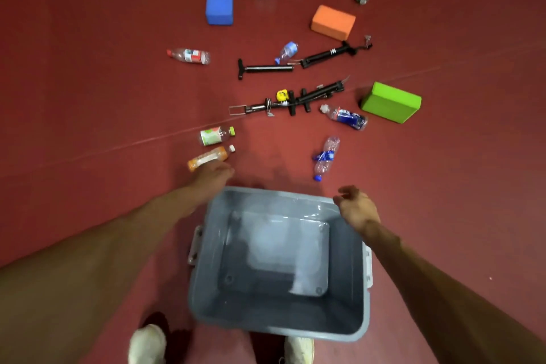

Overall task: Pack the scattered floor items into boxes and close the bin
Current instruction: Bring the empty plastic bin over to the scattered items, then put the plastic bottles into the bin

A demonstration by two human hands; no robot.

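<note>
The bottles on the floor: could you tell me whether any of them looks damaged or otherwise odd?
Yes, the clear bottle with the blue label, lying just beyond the far right corner of the grey bin, looks crushed: its middle is pinched and the label is crumpled. The other bottles lie on their sides but keep their shape, and nothing looks spilled.

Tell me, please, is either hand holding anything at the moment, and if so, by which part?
Nothing is clearly held. The left hand reaches over the orange bottle; any grip there cannot be told. The right hand is open above the grey bin.
</note>
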